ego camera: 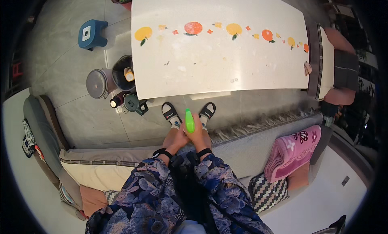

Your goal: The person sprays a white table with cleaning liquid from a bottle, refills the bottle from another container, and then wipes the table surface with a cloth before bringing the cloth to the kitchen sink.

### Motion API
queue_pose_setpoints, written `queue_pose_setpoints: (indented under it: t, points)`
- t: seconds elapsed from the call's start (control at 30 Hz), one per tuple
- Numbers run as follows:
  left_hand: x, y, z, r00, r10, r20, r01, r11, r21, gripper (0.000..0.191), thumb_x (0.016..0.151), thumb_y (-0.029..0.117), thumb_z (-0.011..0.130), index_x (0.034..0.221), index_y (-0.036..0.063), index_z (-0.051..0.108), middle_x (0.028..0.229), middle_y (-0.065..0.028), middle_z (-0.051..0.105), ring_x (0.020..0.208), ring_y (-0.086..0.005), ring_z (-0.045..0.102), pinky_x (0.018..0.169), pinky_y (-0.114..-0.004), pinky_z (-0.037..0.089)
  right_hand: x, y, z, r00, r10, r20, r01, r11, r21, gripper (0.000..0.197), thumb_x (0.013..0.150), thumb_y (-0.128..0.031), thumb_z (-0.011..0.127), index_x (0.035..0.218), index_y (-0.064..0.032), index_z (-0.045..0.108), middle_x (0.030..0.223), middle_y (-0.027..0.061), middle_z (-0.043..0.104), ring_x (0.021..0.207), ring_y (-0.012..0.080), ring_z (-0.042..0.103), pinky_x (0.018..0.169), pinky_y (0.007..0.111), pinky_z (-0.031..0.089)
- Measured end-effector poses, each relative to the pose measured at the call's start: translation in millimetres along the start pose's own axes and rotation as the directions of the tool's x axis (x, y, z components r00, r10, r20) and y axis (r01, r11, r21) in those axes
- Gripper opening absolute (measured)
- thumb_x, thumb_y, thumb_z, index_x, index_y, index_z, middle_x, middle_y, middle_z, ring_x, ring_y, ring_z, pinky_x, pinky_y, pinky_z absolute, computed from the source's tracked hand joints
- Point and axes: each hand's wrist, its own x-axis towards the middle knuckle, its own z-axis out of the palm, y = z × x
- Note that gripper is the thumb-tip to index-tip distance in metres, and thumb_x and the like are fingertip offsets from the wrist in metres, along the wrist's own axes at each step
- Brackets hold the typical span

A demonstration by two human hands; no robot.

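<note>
Low in front of my body, both hands are together around a bright green plastic object [189, 122] with a narrow tip, which looks like a spray bottle's head. My right hand [197, 132] is closed about it from the right. My left hand [180, 138] presses in from the left, its fingers largely hidden, so its hold cannot be told. The green tip points away from me, towards the near edge of a white table [182, 78] printed with fruit. Small dark bits and pale marks lie on the tabletop.
Left of the table stand a blue stool [92, 35], a lidded grey bin [97, 84], a black-lined bin [118, 68], a dark bottle [116, 101] and a dark green jug [133, 102]. A sofa [242, 152] with a pink folded blanket [292, 153] is close by me.
</note>
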Motion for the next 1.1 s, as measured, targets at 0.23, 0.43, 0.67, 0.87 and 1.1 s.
queue_pose_setpoints:
  t: [0.23, 0.43, 0.67, 0.87, 1.1]
  points:
    - [33, 40, 37, 0.992, 0.013, 0.126, -0.034, 0.986, 0.166, 0.081, 0.078, 0.017, 0.081, 0.147, 0.0105, 0.039, 0.130, -0.0173, 0.060, 0.109, -0.0247, 0.064, 0.087, -0.037, 0.055, 5, 16, -62, 0.975, -0.012, -0.222, 0.040, 0.991, 0.124, 0.024, 0.084, -0.005, 0.073, 0.095, -0.0010, 0.053, 0.092, 0.0133, 0.055, 0.079, 0.0282, 0.055, 0.075, 0.036, 0.047]
    - [61, 61, 81, 0.986, 0.101, 0.136, -0.123, 0.978, 0.168, 0.079, 0.076, 0.019, 0.082, 0.145, 0.0120, 0.043, 0.131, -0.0185, 0.060, 0.119, -0.0330, 0.061, 0.089, -0.040, 0.054, 26, 28, -105, 0.943, 0.066, -0.326, -0.011, 0.985, 0.169, 0.026, 0.083, -0.010, 0.074, 0.095, -0.0028, 0.052, 0.084, 0.0132, 0.054, 0.075, 0.0321, 0.056, 0.068, 0.040, 0.046]
    - [75, 85, 104, 0.975, 0.158, 0.154, -0.182, 0.970, 0.160, 0.073, 0.075, 0.012, 0.078, 0.141, 0.0111, 0.047, 0.133, -0.0171, 0.057, 0.125, -0.0341, 0.055, 0.100, -0.041, 0.046, 43, 4, -151, 0.947, 0.029, -0.319, 0.034, 0.982, 0.187, 0.029, 0.080, -0.005, 0.075, 0.103, -0.0013, 0.057, 0.100, 0.0135, 0.059, 0.091, 0.0297, 0.059, 0.082, 0.039, 0.048]
    - [102, 121, 160, 0.968, 0.137, 0.209, -0.172, 0.972, 0.160, 0.070, 0.070, 0.017, 0.082, 0.131, 0.0052, 0.051, 0.119, -0.0200, 0.064, 0.114, -0.0371, 0.062, 0.093, -0.042, 0.049, 54, 46, -200, 0.898, 0.139, -0.418, -0.056, 0.977, 0.204, 0.024, 0.085, -0.007, 0.074, 0.101, -0.0020, 0.056, 0.092, 0.0094, 0.059, 0.084, 0.0199, 0.060, 0.079, 0.033, 0.049]
    - [130, 139, 197, 0.956, 0.142, 0.256, -0.215, 0.933, 0.288, 0.069, 0.065, 0.016, 0.084, 0.125, 0.0041, 0.054, 0.117, -0.0190, 0.064, 0.110, -0.0378, 0.062, 0.091, -0.044, 0.050, 67, 59, -240, 0.849, 0.290, -0.442, -0.082, 0.898, 0.432, 0.027, 0.087, -0.006, 0.072, 0.109, -0.0026, 0.056, 0.096, 0.0052, 0.059, 0.083, 0.0139, 0.058, 0.079, 0.029, 0.049]
